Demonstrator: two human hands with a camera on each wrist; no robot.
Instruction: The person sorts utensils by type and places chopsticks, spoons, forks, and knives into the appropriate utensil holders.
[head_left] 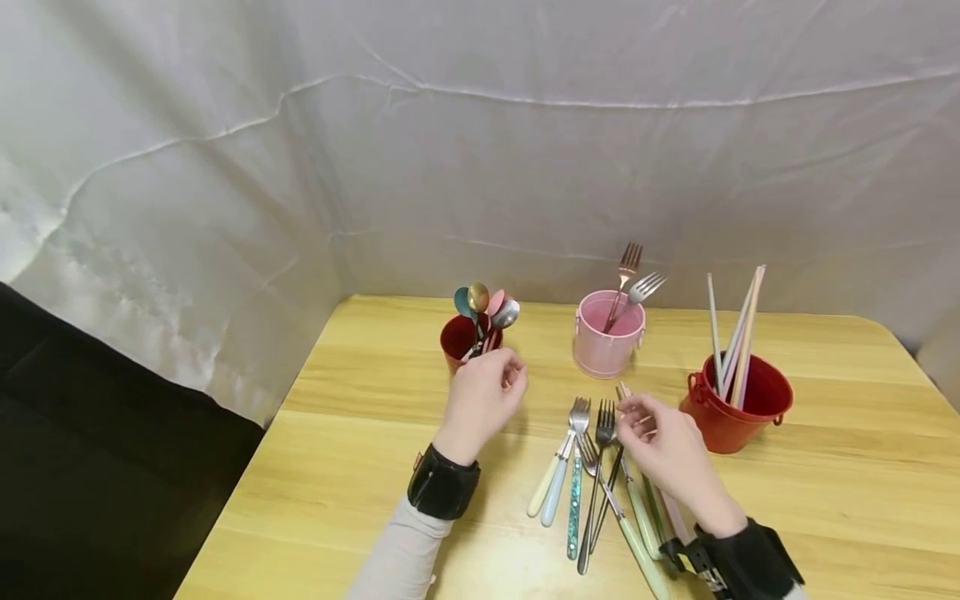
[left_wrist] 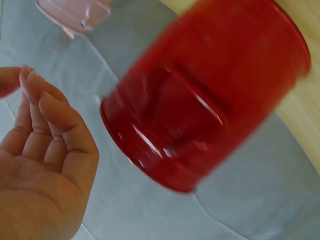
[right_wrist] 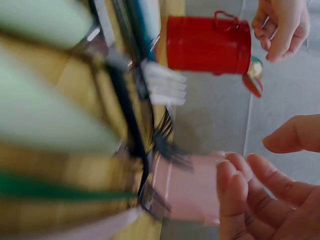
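My left hand (head_left: 480,400) is just in front of a small red bucket (head_left: 452,343) with several spoons (head_left: 478,297) standing in it. In the left wrist view its fingers bend loosely near the thumb with nothing between them, and the red bucket (left_wrist: 210,95) is beside them. Over the right side of a spread of forks (head_left: 606,425) hovers my right hand (head_left: 675,458). The right wrist view shows its thumb apart from the relaxed fingers (right_wrist: 275,182), holding nothing. Some handles on the table are partly hidden beneath this hand.
Behind the forks stands a pink bucket (head_left: 603,358) holding a copper-coloured fork (head_left: 630,260) and a silver fork (head_left: 647,287). A larger red bucket (head_left: 723,429) at the right holds several chopsticks (head_left: 744,342). Grey cloth (head_left: 525,183) hangs behind the wooden table (head_left: 360,392).
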